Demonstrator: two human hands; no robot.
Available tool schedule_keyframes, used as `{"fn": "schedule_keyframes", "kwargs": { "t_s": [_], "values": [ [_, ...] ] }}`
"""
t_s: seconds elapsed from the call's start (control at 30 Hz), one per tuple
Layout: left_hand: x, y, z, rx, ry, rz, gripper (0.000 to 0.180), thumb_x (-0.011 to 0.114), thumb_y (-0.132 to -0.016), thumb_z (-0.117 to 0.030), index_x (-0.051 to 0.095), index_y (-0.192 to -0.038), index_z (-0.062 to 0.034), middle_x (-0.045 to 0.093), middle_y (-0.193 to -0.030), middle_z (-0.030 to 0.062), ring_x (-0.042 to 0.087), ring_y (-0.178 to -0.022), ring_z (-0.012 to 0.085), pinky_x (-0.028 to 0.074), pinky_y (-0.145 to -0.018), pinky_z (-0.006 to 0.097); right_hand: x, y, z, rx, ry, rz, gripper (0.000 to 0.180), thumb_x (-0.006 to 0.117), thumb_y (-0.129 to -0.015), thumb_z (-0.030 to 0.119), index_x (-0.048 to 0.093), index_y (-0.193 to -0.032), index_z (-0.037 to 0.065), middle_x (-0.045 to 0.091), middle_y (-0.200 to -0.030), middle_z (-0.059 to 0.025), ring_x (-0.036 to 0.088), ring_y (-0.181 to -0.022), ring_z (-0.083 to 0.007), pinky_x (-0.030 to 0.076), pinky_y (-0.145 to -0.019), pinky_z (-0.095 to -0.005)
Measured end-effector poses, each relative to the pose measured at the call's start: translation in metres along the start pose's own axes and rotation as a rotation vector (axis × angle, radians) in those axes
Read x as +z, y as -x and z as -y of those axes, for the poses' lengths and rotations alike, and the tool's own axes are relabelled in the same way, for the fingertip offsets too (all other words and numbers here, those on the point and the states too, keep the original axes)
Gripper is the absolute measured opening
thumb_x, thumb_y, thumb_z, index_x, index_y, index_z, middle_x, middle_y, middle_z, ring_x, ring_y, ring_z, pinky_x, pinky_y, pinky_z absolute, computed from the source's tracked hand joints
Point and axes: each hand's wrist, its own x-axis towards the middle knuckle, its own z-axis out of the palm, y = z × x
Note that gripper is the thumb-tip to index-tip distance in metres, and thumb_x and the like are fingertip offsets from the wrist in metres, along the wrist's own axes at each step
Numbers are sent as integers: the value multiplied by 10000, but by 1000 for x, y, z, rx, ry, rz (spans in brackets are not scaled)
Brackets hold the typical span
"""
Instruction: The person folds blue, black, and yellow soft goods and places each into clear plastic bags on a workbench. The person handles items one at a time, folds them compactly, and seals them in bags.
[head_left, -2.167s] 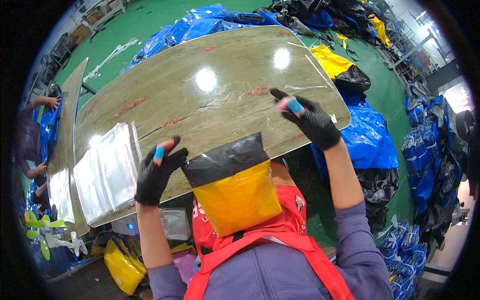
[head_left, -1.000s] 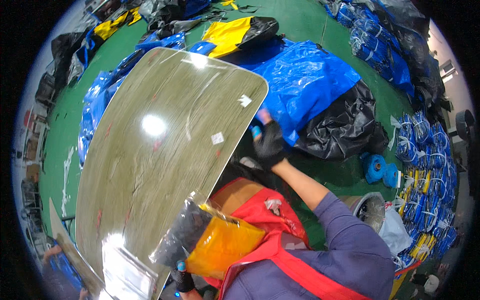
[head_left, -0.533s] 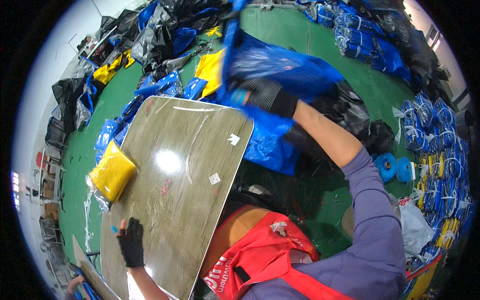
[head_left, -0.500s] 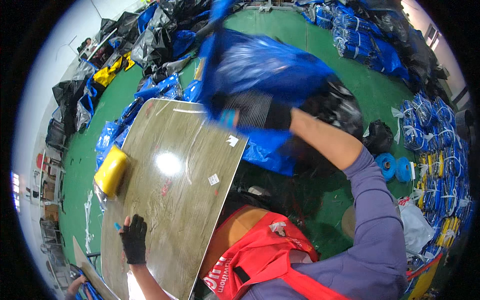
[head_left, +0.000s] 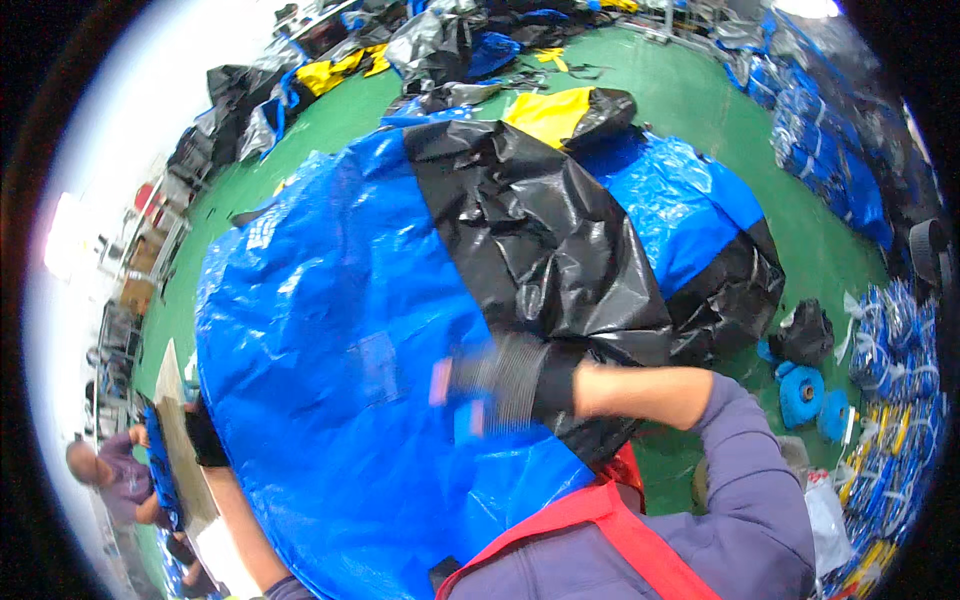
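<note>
A large glossy blue and black plastic sheet piece point(head_left: 340, 290), round-edged with a stitched patch, lies spread in front of me over most of the work table. Above its blue part is my right hand point(head_left: 500, 385) in a dark ribbed glove, smeared by motion, with fingers stretched to the left and the tips apart. At the sheet's left edge sits my left hand point(head_left: 207, 430) in a black glove. Its fingers are mostly hidden, so its grip does not show. Another blue, black and yellow piece point(head_left: 690, 200) lies beyond, bunched up.
Blue tape rolls point(head_left: 800, 395) and a black bag point(head_left: 803, 332) are on the green floor at right, beside tied bundles point(head_left: 895, 450). Sheeting heaps point(head_left: 430, 50) lie at the back. A co-worker point(head_left: 110, 475) is at far left.
The blue and black sheet has come down from the air and now covers the table top and the yellow roll's place. My right hand has moved lower; my view has shifted.
</note>
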Motion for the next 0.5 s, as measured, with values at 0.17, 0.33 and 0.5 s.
{"fn": "schedule_keyframes", "kwargs": {
  "t_s": [0.17, 0.33, 0.5],
  "values": [
    [-41, 7, 72, -148, -177, -262, 504, 674, -840, -298, 547, -1232, -10, 641, -1058, 88, 618, -955, 192, 505, -845, 364, -127, -8, -98, 897, 854, -731, 559, 580, -869, 357, 458, -1264, -19, 609, -1097, -273, 615, -1024, -364, 496, -861, -453],
    [-85, 28, 151, 53, -1244, -741, 609, 570, -881, -472, 543, -1266, -1, 595, -1188, 264, 567, -1104, 412, 448, -924, 449, -150, -8, -166, 677, 882, -698, 322, 436, -928, 278, 608, -1163, 140, 671, -891, -205, 654, -830, -376, 515, -718, -484],
    [-95, 62, 189, -424, -1273, -735, 632, 566, -880, -428, 454, -1355, -26, 556, -1255, 250, 551, -1130, 410, 446, -950, 449, -163, 7, -179, 792, 690, -458, 442, 525, -886, 288, 515, -1295, 120, 646, -1019, -248, 621, -952, -410, 493, -817, -491]
  ]
}}
